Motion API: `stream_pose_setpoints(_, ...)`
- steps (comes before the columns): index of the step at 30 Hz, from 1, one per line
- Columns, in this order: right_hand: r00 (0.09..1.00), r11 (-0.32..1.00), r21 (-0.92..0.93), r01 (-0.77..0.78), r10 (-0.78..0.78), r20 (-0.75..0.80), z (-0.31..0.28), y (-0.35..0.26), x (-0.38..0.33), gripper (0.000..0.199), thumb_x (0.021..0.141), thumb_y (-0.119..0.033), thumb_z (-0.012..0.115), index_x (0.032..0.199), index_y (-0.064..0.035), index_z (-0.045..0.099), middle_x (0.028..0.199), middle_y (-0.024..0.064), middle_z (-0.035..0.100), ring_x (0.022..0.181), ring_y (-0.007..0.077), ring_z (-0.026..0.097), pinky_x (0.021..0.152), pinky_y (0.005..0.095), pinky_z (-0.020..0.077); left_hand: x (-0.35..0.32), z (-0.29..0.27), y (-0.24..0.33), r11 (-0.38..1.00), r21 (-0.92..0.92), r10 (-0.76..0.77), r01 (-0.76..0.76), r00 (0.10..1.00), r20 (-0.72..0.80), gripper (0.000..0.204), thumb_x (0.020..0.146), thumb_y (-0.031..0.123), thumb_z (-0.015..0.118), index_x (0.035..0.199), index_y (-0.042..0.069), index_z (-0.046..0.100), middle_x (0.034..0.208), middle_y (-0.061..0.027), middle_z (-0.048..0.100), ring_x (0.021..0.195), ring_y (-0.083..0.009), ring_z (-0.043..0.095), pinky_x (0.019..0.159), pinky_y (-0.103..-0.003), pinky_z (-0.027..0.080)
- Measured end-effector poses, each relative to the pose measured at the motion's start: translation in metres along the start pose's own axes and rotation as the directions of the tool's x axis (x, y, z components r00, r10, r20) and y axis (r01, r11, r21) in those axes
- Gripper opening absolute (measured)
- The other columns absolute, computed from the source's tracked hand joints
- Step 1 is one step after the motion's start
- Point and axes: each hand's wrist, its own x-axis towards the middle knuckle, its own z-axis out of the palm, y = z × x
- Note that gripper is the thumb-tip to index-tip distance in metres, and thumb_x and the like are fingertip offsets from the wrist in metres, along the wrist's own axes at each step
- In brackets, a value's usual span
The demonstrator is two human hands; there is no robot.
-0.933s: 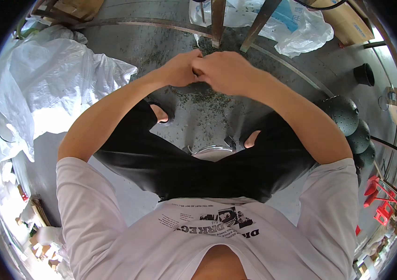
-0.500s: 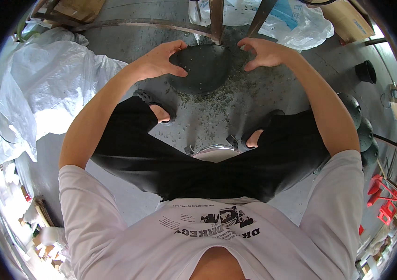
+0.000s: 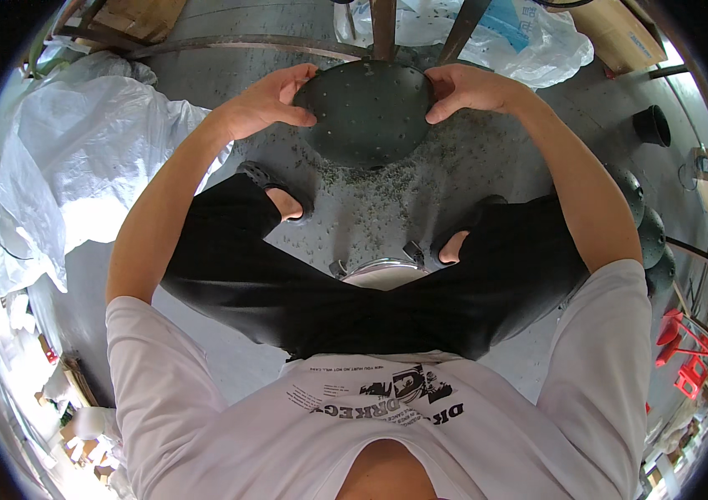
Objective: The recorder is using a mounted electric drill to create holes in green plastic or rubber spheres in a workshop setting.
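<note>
A dark green, rounded plate-like piece with pale specks scattered over its broad face is between my hands, in front of my feet. My left hand grips its left edge, thumb below and fingers above. On the opposite edge, my right hand holds it with thumb and fingers. Whether the piece is a bowl, a lid or a seat, I cannot tell. Its underside is hidden. Beneath it, dark green crumbs lie over the grey floor.
Brown metal legs rise just beyond the piece. A clear plastic bag lies at the far right, and plastic sheeting at left. Similar dark rounded pieces and a black bucket are at right. My sandalled feet flank the crumbs.
My right hand has moved left and now grips the piece, from which it was apart before. The piece has turned, showing more of its broad, speckled face. My left hand has shifted slightly left.
</note>
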Motion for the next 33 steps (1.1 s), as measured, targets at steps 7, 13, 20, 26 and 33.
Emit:
stream_pose_setpoints(7,0.997,0.998,-0.03,0.059,-0.061,-0.049,-0.001,-0.006,0.007,0.06,0.082,-0.037,0.08,0.125,0.0021,0.064,0.115,0.0116,0.07,0.11,0.0229,0.061,0.102,0.0356,0.0411,0.003,0.0,-0.015,0.986,0.156,-0.059,0.062,0.998,-0.022,0.07,0.077,0.006,0.081,0.139,0.002,0.048,0.125,-0.0065,0.063,0.118,-0.0193,0.056,0.107,-0.036,0.04)
stream_pose_setpoints(13,0.982,0.989,-0.003,0.15,-0.149,-0.116,0.001,-0.008,0.012,0.053,0.09,-0.032,0.075,0.129,0.0017,0.061,0.117,0.0105,0.069,0.113,0.0217,0.06,0.104,0.0349,0.0398,0.008,-0.006,-0.027,0.937,0.345,-0.004,0.06,0.987,-0.161,0.095,0.072,0.02,0.09,0.15,0.006,0.036,0.133,-0.0129,0.058,0.126,-0.0251,0.053,0.11,-0.039,0.039)
stream_pose_setpoints(20,0.975,0.984,0.051,0.174,-0.164,-0.151,0.009,-0.02,0.021,0.042,0.094,-0.02,0.069,0.128,0.0015,0.058,0.116,0.0097,0.068,0.11,0.0193,0.06,0.101,0.0341,0.0417,0.016,-0.007,-0.027,0.842,0.537,0.165,-0.051,0.972,-0.165,0.109,0.07,0.023,0.093,0.157,0.014,0.028,0.15,-0.016,0.041,0.135,-0.0309,0.047,0.116,-0.044,0.034)
stream_pose_setpoints(26,0.968,0.982,0.024,0.187,-0.18,-0.172,0.018,-0.028,0.032,0.038,0.095,-0.017,0.067,0.127,0.0012,0.058,0.115,0.0098,0.068,0.107,0.0191,0.06,0.097,0.0351,0.0443,0.025,0.013,-0.009,0.736,0.671,0.272,-0.092,0.947,-0.169,0.108,0.065,0.035,0.094,0.15,0.005,0.035,0.143,-0.0195,0.048,0.135,-0.0335,0.048,0.111,-0.043,0.041)
stream_pose_setpoints(33,0.916,0.954,-0.284,0.097,-0.197,-0.35,0.016,-0.027,0.034,0.063,0.085,-0.036,0.08,0.128,0.0034,0.058,0.118,0.0122,0.066,0.108,0.0189,0.062,0.095,0.0313,0.0479,0.034,0.007,0.005,0.842,0.54,0.159,-0.008,0.959,-0.233,0.101,0.061,0.041,0.095,0.139,-0.003,0.048,0.126,-0.0192,0.062,0.119,-0.0318,0.06,0.104,-0.039,0.046)
